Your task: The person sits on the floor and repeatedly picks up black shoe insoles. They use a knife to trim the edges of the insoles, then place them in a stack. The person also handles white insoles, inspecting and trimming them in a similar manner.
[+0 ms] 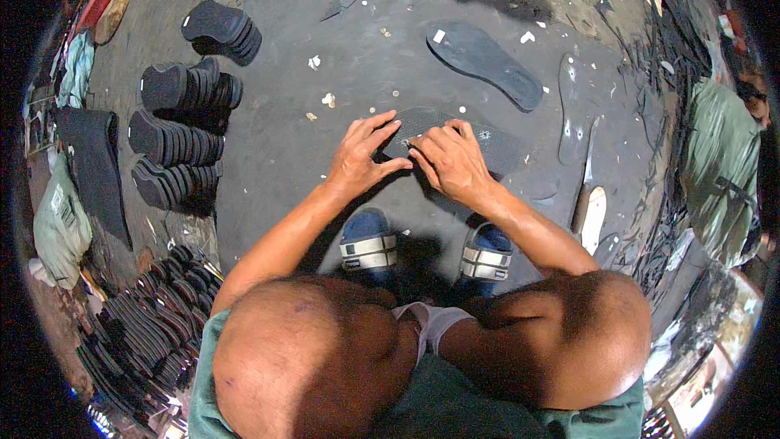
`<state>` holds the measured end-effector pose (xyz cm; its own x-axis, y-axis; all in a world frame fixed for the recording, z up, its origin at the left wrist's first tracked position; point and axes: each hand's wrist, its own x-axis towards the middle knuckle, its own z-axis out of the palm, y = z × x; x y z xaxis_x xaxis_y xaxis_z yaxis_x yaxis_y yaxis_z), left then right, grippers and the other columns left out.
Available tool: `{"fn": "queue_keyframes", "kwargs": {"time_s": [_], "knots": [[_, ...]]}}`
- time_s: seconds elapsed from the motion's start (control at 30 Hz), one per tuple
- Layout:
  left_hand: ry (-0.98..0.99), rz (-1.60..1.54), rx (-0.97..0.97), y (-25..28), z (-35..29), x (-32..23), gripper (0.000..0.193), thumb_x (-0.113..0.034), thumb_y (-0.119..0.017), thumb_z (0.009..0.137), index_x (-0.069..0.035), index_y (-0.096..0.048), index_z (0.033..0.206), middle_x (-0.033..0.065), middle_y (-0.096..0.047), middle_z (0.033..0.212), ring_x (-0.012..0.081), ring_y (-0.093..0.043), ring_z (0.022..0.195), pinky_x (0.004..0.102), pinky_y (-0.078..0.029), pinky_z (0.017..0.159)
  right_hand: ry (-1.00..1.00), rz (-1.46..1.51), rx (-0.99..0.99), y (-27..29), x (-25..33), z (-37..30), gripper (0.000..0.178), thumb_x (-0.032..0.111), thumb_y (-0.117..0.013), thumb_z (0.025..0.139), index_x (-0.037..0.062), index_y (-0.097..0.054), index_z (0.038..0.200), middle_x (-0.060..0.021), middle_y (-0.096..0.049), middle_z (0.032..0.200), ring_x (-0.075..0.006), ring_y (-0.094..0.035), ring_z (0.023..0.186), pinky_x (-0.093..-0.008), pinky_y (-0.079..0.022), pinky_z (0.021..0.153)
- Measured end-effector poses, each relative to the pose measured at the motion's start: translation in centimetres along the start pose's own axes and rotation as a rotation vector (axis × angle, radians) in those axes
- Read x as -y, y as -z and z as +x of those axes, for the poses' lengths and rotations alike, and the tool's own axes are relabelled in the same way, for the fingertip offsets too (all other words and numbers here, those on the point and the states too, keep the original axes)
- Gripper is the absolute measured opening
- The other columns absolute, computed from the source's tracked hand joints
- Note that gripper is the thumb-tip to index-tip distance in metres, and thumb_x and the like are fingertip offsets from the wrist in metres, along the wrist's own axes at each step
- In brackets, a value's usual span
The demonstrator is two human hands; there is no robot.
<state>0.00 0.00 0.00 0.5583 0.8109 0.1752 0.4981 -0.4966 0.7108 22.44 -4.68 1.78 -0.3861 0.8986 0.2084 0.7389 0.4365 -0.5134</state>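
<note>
Right in front of me, the person is squatting, and both bare hands are working over a dark, textured, sole-shaped piece (502,140) that is lying flat on a grey sheet (276,219), directly under the right fingers. The left hand (360,153) is bending over the piece's left end, its thumb standing well apart from its fingers, the gap between them open. The right hand (457,158) is resting on the piece with its fingers curling inward and bunching near the left thumb; I cannot tell whether they are pinching anything.

Nearer the person's body than the fingers, a pair of blue sandals with broad white straps (370,252) is showing on the feet. Just beyond the right fingers, a smooth dark-grey sole with a small white sticker (487,67) is lying aslant. Further to their right, a slim knife with a pale handle (595,215) is resting on the sheet.

Well to the left of the left fingers, neat stacks of black foam soles (177,136) are leaning in rows. Far to the right of the right fingers, tangled black offcut strips (670,73) are heaping up, and beside them a crumpled pale-green plastic sack (719,171) is slumping.
</note>
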Motion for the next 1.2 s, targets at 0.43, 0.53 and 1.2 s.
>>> {"fn": "queue_keyframes", "kwargs": {"time_s": [0.43, 0.53, 1.2], "knots": [[-0.024, 0.045, 0.001, -0.5, -0.4, 0.6, 0.073, -0.028, -0.095, 0.067, -0.003, -0.068, 0.131, 0.0131, -0.062, 0.142, 0.0369, -0.062, 0.121, 0.0466, -0.051, 0.103, -0.005, -0.059, 0.015, 0.1, 1.1, 1.8, 0.013, 0.017, -0.069, 0.088, 0.0056, -0.068, 0.093, -0.0119, -0.066, 0.088, -0.0313, -0.064, 0.086, -0.0445, -0.046, 0.085], [-0.032, 0.036, -0.010, -0.5, -0.3, 0.8, 0.074, -0.031, -0.095, 0.068, -0.004, -0.068, 0.131, 0.0134, -0.062, 0.143, 0.0366, -0.062, 0.121, 0.0465, -0.051, 0.104, -0.097, 0.087, -0.137, 3.9, 0.9, 0.7, 0.013, 0.015, -0.071, 0.093, 0.0070, -0.072, 0.104, -0.0105, -0.068, 0.088, -0.0310, -0.064, 0.083, -0.0437, -0.047, 0.079], [-0.003, 0.027, -0.006, -0.6, -0.2, 0.4, 0.075, -0.028, -0.096, 0.066, -0.004, -0.068, 0.131, 0.0118, -0.061, 0.145, 0.0351, -0.061, 0.121, 0.0451, -0.052, 0.102, -0.059, -0.179, 0.209, 6.2, -4.2, -4.5, 0.063, 0.038, -0.074, 0.092, 0.0075, -0.055, 0.144, -0.0236, -0.045, 0.157, -0.0395, -0.048, 0.142, -0.0529, -0.036, 0.121]]}}
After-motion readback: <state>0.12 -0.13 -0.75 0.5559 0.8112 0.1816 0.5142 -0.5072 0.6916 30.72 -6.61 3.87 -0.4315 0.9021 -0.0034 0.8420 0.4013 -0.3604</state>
